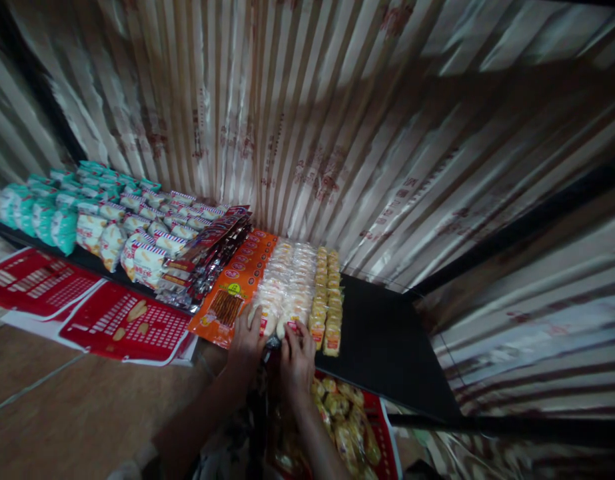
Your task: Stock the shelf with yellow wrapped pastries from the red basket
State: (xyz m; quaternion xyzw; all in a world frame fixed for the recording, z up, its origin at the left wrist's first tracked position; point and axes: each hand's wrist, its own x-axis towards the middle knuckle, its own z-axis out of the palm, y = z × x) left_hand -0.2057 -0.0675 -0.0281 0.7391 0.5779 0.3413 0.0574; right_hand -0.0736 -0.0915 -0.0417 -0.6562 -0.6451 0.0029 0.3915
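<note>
Two rows of white snacks in clear wrappers [282,280] stand on a black shelf [382,340]. My left hand [246,337] is at the front of the left row, its bent fingers around the nearest white pack beside an orange snack bag [232,287]. At the front end of the right row, my right hand [298,350] has its fingers curled on another white pack. Immediately right of it run two rows of yellow wrapped snacks [327,300]. Parts of the front packs are hidden behind my fingers, and the picture is dim.
Further left stand dark red and silver packs [207,260], white snack bags [142,257] and teal bags [62,227]. Red cartons [122,327] lie below the shelf. A red box of gold-wrapped snacks [347,427] is under my right arm. Striped sheeting [287,120] hangs behind, with a black post [512,223] at right.
</note>
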